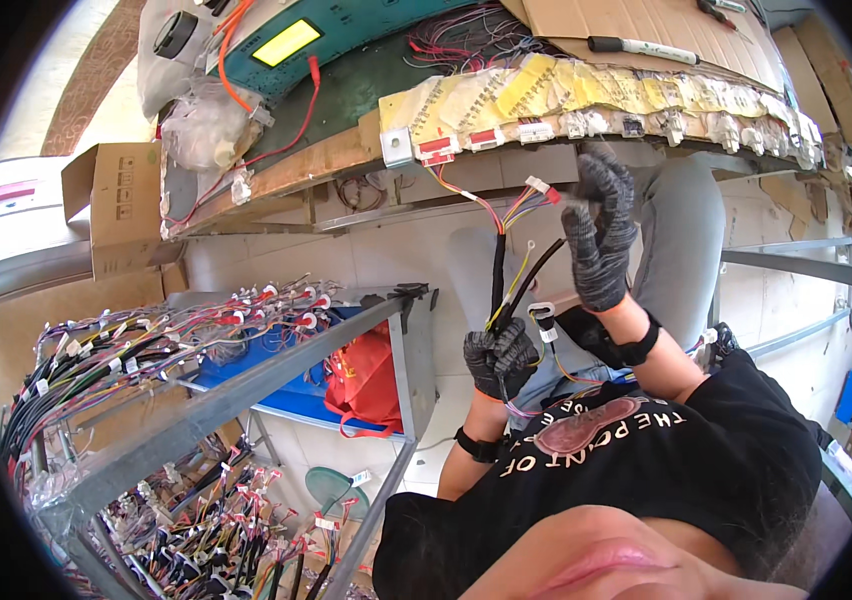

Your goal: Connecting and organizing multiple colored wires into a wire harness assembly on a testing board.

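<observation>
Wire harness (499, 268) is just in front of the workbench (331, 155), black sleeving running from the person's lap toward the bench edge. One branch of thin coloured wires reaches a red-and-white connector (438, 152) at the workbench's front edge; another ends in a loose-standing white-and-red plug (543, 190), short of that edge. Left hand (499, 360), dark grey glove, in front of the workbench: fingers curled tight around the lower sleeving and a yellow wire (523, 275). Right hand (601, 235), same glove type, nearer the workbench edge: raised, fingers bent and partly spread, near the plug; can't tell whether the fingertips touch anything. Second black sleeve end (546, 258) points up between the hands, in front of the workbench.

On the workbench: yellow-taped strip (506, 95) with a row of connectors along the front, teal box (366, 45) with lit display at the back left, red cable (308, 115) running from it, black-and-white marker (643, 49) on a cardboard sheet (646, 20) at back right. Left of the workbench: cardboard box (128, 205). Front left of the workbench: metal rack (231, 390) draped with cable bundles (56, 400), red bag (363, 375) beside it.
</observation>
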`<state>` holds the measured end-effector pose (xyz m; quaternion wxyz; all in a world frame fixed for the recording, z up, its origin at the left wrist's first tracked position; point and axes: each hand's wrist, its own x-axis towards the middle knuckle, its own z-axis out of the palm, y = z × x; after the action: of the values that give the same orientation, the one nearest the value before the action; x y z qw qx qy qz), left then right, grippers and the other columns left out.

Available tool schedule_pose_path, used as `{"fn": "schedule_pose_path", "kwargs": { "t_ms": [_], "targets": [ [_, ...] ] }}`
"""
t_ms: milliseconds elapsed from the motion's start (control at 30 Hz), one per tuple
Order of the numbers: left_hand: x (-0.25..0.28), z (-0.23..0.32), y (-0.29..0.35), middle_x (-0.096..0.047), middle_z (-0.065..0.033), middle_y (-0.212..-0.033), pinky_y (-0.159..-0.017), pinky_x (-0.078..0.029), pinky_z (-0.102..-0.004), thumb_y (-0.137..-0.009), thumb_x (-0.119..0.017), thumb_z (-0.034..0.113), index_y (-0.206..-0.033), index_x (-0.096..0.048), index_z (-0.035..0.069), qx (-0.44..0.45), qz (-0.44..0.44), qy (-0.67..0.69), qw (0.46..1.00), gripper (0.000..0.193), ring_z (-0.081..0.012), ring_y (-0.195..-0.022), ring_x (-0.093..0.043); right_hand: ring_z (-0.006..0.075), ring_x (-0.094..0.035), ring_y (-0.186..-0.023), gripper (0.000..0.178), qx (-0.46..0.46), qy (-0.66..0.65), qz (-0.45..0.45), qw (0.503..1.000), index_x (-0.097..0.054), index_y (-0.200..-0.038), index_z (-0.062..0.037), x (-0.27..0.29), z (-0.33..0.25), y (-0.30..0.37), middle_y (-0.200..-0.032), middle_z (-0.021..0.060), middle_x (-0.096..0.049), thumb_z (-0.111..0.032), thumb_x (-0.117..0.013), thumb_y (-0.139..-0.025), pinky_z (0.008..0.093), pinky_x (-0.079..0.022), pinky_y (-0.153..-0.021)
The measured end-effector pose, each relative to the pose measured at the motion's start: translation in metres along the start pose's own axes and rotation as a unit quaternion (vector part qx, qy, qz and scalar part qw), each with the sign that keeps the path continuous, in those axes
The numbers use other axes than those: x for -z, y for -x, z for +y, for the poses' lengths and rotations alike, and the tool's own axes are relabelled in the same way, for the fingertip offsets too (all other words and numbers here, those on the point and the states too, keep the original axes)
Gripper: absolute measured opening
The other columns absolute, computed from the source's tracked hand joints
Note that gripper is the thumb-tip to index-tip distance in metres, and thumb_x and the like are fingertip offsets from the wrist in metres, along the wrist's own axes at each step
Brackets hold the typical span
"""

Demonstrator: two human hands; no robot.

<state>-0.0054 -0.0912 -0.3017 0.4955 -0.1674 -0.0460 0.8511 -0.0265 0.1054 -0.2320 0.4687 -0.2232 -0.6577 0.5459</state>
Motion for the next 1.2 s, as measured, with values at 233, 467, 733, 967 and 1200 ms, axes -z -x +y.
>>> {"fn": "schedule_pose_path", "kwargs": {
  "t_ms": [233, 467, 733, 967, 1200],
  "targets": [
    [0.001, -0.006, -0.010, -0.044, 0.0014, -0.061, -0.039, -0.034, -0.0193, -0.077, -0.055, 0.017, -0.113, -0.054, 0.003, 0.021, -0.037, 0.027, 0.999, 0.038, -0.0045, -0.039, -0.040, 0.0264, -0.055, -0.101, 0.029, 0.080, 0.068, -0.251, 0.962, -0.062, -0.096, -0.0063, 0.013, 0.019, -0.029, -0.103, 0.0083, -0.062, -0.005, -0.071, -0.068, 0.0354, -0.043, -0.089],
    [0.017, -0.003, -0.019, -0.044, 0.0010, -0.063, -0.044, -0.035, -0.0202, -0.078, -0.053, 0.016, -0.117, -0.052, 0.006, 0.040, -0.031, 0.085, 0.995, 0.041, -0.0056, -0.041, -0.041, 0.0218, -0.059, -0.089, 0.021, -0.013, -0.063, -0.334, 0.940, -0.061, -0.091, -0.0015, -0.007, 0.011, -0.022, -0.091, 0.0083, -0.064, -0.001, -0.069, -0.072, 0.0346, -0.047, -0.081],
    [0.024, -0.003, -0.026, -0.046, 0.0011, -0.066, -0.056, -0.038, -0.0229, -0.080, -0.049, 0.017, -0.120, -0.051, 0.007, 0.062, -0.033, 0.106, 0.992, 0.041, -0.0076, -0.044, -0.041, 0.0060, -0.054, -0.069, 0.011, -0.207, -0.139, -0.163, 0.955, -0.064, -0.087, -0.0008, -0.055, 0.009, -0.011, -0.076, 0.0028, -0.065, -0.010, -0.064, -0.081, 0.0237, -0.045, -0.064],
    [0.012, -0.003, -0.033, -0.047, 0.0005, -0.064, -0.045, -0.037, -0.0213, -0.080, -0.049, 0.018, -0.117, -0.051, 0.006, 0.045, -0.018, 0.107, 0.993, 0.039, -0.0068, -0.041, -0.040, 0.0059, -0.056, -0.065, 0.011, -0.192, -0.040, -0.126, 0.972, -0.066, -0.084, -0.0001, -0.059, 0.011, -0.023, -0.073, 0.0038, -0.066, -0.010, -0.065, -0.080, 0.0229, -0.046, -0.062],
    [0.016, -0.001, -0.032, -0.046, 0.0011, -0.063, -0.043, -0.036, -0.0213, -0.079, -0.051, 0.018, -0.113, -0.053, 0.005, 0.041, -0.017, 0.086, 0.995, 0.035, -0.0064, -0.041, -0.040, 0.0057, -0.055, -0.063, 0.011, -0.195, -0.035, -0.137, 0.970, -0.067, -0.083, -0.0004, -0.057, 0.012, -0.025, -0.071, 0.0034, -0.066, -0.011, -0.065, -0.080, 0.0227, -0.046, -0.061]
  ]
}}
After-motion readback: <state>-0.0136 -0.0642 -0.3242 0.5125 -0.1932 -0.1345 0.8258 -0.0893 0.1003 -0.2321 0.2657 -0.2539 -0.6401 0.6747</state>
